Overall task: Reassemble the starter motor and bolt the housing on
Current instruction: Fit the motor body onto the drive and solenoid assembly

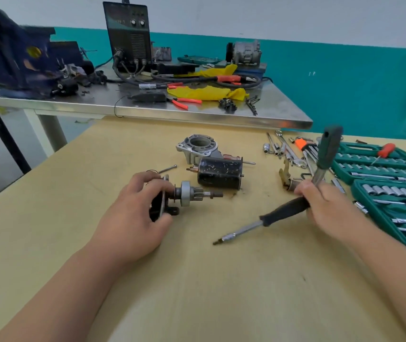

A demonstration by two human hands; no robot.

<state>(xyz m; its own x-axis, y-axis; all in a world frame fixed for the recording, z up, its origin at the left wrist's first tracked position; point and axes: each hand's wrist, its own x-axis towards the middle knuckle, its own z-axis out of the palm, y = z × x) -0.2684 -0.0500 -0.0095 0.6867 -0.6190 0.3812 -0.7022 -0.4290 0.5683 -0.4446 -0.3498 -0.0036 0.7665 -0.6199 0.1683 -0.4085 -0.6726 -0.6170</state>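
The wooden desk (197, 292) carries all the starter parts. A steel desk (197, 117) stands behind it, holding a welding unit (129, 35), cables and pliers. A green socket case (359, 147) lies open at the right edge of the wooden desk, with hex keys (305, 146) and loose sockets just beside it.

The black motor body (219, 174) lies on its side at desk centre. The aluminium housing (197, 146) stands directly behind it, touching it, with the bore facing up. The motor body lies between the housing and the pinion shaft assembly (189, 193).

The left grip (135, 213) is closed around the end plate of the pinion shaft assembly, with the pinion pointing right toward the motor body.

The right grip (320, 206) holds two tools at once: a green-handled driver (327, 149), handle up, and a black-handled driver (283, 213), tip angled down and left between the hands.

One long bolt (167, 169) lies loose behind the left grip.
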